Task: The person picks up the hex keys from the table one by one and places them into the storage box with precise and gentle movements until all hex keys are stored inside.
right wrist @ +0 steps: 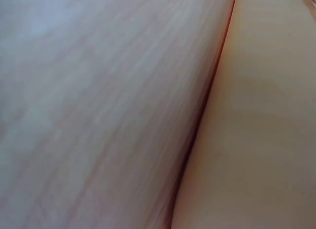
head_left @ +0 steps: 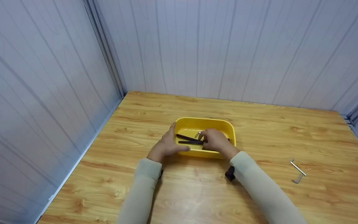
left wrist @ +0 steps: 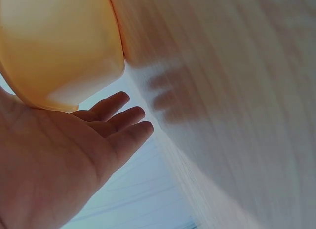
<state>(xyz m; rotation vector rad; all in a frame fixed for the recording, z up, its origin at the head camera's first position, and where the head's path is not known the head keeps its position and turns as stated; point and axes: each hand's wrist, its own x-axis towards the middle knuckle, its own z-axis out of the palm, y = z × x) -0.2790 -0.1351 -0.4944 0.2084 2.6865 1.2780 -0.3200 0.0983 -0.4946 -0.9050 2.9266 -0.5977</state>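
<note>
A yellow plastic tray [head_left: 205,154] stands on the wooden table, its side walls filling part of both wrist views. My left hand [head_left: 168,144] rests against its left end, thumb over the front rim. In the left wrist view the fingers [left wrist: 118,140] of that hand are extended beside the tray wall. Reaching over the front rim, my right hand [head_left: 217,140] has curled fingers down among the tray's contents. Black rods [head_left: 187,137] lie by its fingertips, with a small silver piece [head_left: 197,134] close to the index finger. Whether it pinches one is hidden; the right wrist view misses the hand.
Right of the tray, a silver L-shaped hex key [head_left: 298,167] with a ridged-looking shaft lies on the table [head_left: 259,193]. A smaller greyish bent key [head_left: 297,179] lies at its near end. Pale panel walls [head_left: 216,53] enclose the table at the back and sides.
</note>
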